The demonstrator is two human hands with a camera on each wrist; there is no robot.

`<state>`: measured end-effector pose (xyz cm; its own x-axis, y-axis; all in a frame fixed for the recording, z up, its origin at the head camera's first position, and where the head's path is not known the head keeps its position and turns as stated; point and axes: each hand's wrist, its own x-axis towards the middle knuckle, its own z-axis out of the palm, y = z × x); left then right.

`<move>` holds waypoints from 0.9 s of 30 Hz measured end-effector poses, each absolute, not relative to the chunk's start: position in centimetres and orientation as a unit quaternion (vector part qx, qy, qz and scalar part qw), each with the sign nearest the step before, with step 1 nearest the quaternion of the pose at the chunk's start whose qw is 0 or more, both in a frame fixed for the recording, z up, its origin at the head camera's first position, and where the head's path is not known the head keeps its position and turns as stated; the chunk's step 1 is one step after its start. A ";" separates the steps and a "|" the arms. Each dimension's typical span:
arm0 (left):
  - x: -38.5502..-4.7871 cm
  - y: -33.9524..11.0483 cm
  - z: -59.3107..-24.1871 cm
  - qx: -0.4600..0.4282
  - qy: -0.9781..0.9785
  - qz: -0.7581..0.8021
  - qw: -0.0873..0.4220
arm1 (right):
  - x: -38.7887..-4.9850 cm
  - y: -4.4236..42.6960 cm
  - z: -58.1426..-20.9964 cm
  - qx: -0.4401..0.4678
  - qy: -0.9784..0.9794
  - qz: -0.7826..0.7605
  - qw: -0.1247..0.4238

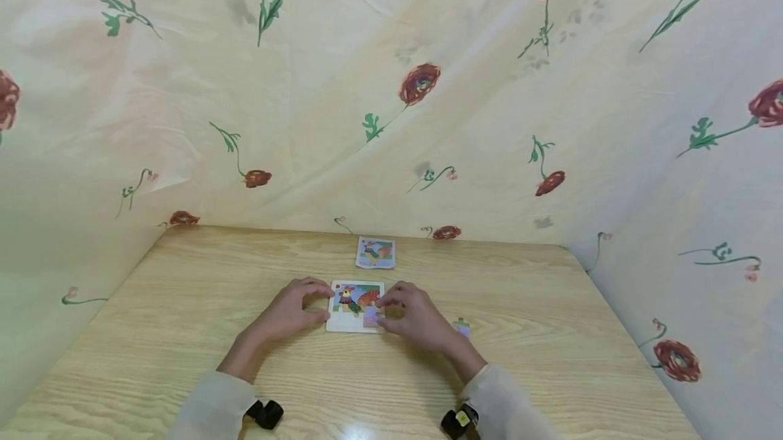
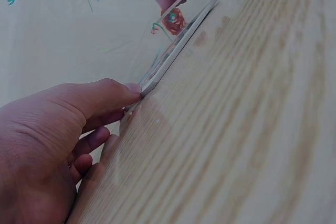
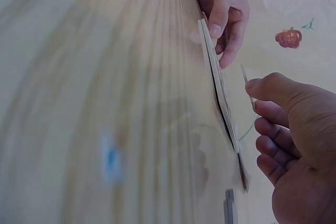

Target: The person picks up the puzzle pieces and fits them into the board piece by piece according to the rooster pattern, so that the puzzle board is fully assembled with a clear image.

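A white-framed puzzle board (image 1: 337, 325) with a rooster picture lies on the table, its lower left part blank white. The left hand (image 1: 292, 311) grips the board's left edge between thumb and fingers; in the left wrist view the left hand (image 2: 68, 124) has its thumb on the board's rim (image 2: 168, 62). Over the lower right of the board the right hand (image 1: 416, 316) pinches a lilac puzzle piece (image 1: 370, 317). In the right wrist view the right hand (image 3: 299, 124) holds that thin piece (image 3: 247, 85) between thumb and index finger, raised off the board (image 3: 220, 90).
A card (image 1: 376, 253) with the same rooster picture lies behind the board. Another puzzle piece (image 1: 461, 327) is on the table to the right, beside the right forearm. Flowered cloth (image 1: 342, 86) hangs around the wooden table (image 1: 550, 358).
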<state>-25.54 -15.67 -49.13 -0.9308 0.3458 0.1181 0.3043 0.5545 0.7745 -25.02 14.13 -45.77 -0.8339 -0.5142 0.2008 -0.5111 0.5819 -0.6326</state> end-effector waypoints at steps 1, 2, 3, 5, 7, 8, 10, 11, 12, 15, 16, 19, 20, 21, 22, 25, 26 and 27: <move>-25.6 -15.7 -49.1 0.184 0.881 0.434 0.024 | -25.1 13.8 -45.8 -0.289 0.888 -0.357 0.003; -25.6 -15.7 -49.1 0.184 0.882 0.434 0.024 | -25.2 13.5 -45.8 -0.291 0.887 -0.358 0.005; -25.6 -15.7 -49.1 0.184 0.882 0.433 0.024 | -25.3 13.1 -45.8 -0.291 0.886 -0.361 0.008; -25.6 -15.7 -49.1 0.185 0.883 0.431 0.024 | -25.4 12.5 -45.9 -0.293 0.883 -0.366 0.012; -25.7 -15.7 -49.1 0.185 0.883 0.430 0.023 | -25.4 11.8 -45.9 -0.297 0.879 -0.373 0.016; -25.7 -15.7 -49.2 0.186 0.884 0.429 0.022 | -25.4 11.5 -46.0 -0.299 0.877 -0.376 0.017; -25.8 -15.7 -49.2 0.187 0.884 0.428 0.020 | -25.4 10.9 -46.1 -0.300 0.876 -0.378 0.019; -25.8 -15.7 -49.3 0.188 0.884 0.427 0.019 | -25.4 10.6 -46.1 -0.300 0.876 -0.378 0.019; -25.8 -15.7 -49.3 0.189 0.884 0.427 0.017 | -25.4 10.3 -46.2 -0.301 0.876 -0.377 0.018; -25.9 -15.7 -49.4 0.194 0.884 0.424 0.015 | -25.5 9.7 -46.4 -0.304 0.877 -0.371 0.020; -25.9 -15.7 -49.4 0.196 0.884 0.424 0.014 | -25.5 9.5 -46.5 -0.307 0.877 -0.370 0.021; -25.9 -15.7 -49.3 0.198 0.885 0.422 0.015 | -25.6 9.1 -46.6 -0.315 0.877 -0.362 0.020; -25.9 -15.7 -49.3 0.198 0.885 0.421 0.015 | -25.7 9.0 -46.7 -0.317 0.877 -0.360 0.019; -25.9 -15.7 -49.3 0.197 0.885 0.421 0.015 | -25.7 8.9 -46.7 -0.318 0.878 -0.358 0.019; -25.9 -15.7 -49.3 0.196 0.885 0.421 0.014 | -25.8 8.9 -46.8 -0.319 0.878 -0.356 0.019; -25.8 -15.6 -49.2 0.194 0.886 0.422 0.013 | -25.9 8.7 -46.9 -0.316 0.881 -0.351 0.023; -25.8 -15.6 -49.2 0.193 0.886 0.422 0.013 | -25.9 8.6 -47.0 -0.315 0.882 -0.349 0.023; -25.8 -15.6 -49.2 0.193 0.886 0.423 0.014 | -25.9 8.6 -47.0 -0.314 0.884 -0.345 0.024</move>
